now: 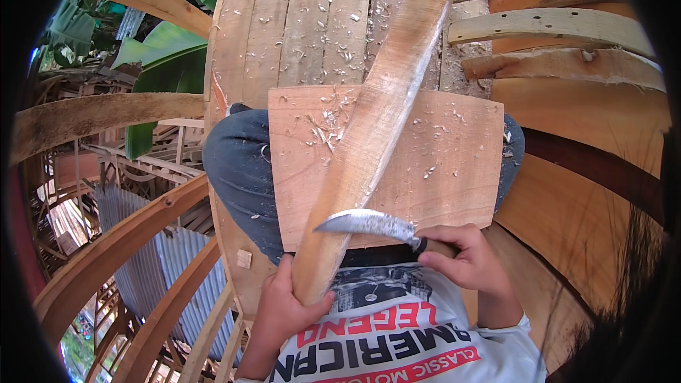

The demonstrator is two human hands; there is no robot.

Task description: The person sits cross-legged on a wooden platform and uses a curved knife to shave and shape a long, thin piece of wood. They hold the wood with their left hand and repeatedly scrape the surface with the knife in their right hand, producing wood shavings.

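A long wooden plank (pixel 383 106) slants from my waist up to the far right, lying across a flat board (pixel 454 149) on my lap. Its right edge is pale and freshly cut. My left hand (pixel 289 306) grips the plank's near end, thumb on one side and fingers on the other. In my right hand (pixel 468 259) is a curved knife (pixel 372 223), held by its dark handle. The blade points left and lies over the plank's near part, its tip by the plank's left edge. Whether the edge bites into the wood I cannot tell.
Wood shavings (pixel 330 124) lie on the lap board and on the slatted planking (pixel 305 21) ahead. Curved wooden ribs (pixel 128 241) stand on the left, with corrugated metal sheets (pixel 184 269) below. More bent boards (pixel 567 106) line the right side. Banana leaves (pixel 170 57) hang at the far left.
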